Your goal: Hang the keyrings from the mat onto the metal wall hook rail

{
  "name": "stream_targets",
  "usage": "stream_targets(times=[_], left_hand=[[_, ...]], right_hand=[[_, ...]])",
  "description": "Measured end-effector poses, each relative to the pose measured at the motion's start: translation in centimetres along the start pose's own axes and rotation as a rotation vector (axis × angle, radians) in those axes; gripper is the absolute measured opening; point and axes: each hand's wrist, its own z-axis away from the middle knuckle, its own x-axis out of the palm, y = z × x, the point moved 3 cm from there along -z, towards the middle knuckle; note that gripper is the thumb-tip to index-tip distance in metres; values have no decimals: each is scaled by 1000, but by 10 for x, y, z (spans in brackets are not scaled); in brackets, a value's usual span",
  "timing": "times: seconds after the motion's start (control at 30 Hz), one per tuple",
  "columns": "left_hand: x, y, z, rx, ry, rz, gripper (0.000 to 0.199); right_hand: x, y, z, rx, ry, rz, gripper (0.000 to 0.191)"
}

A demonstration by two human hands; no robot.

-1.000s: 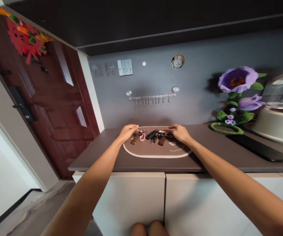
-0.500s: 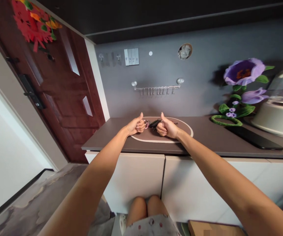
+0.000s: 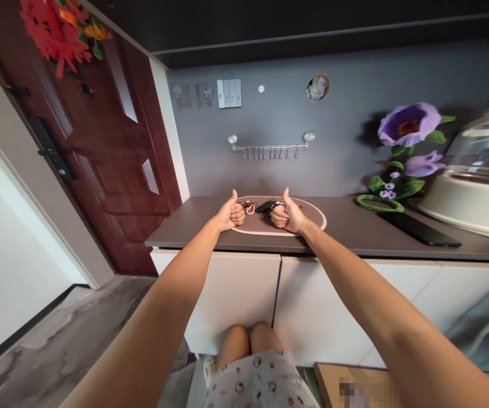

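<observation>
My left hand is a fist with its thumb pointing up, above the left end of an oval mat with a pale rim. My right hand, also a thumbs-up fist, is over the right part of that mat. Nothing shows inside either fist. Between and behind the hands lie keys with a black fob and a pink ring; my right hand partly hides them.
A hook rail is on the grey wall. Purple flowers, a black phone and a cream appliance stand or lie at right. A dark red door is at left; a cardboard box sits below.
My hands have moved slightly apart, both still with thumbs up. The camera view has shifted a little, so the counter sits higher in the picture.
</observation>
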Motion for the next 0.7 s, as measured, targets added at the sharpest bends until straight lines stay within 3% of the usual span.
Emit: stream_targets(times=[0.2,0.37,0.5,0.7], left_hand=[[-2,6,1,-17,-55,2,61],[-11,36,-4,101,-29,-122,39],[-20,65,-17,296,119,-269,24],[-43,79,-45,375,414,-584,16]], right_hand=[[0,-2,-3,28,67,35,66],[10,-22,-20,-39,158,137,60],[19,-39,-47,-170,270,292,39],[5,-42,-92,-294,666,397,15]])
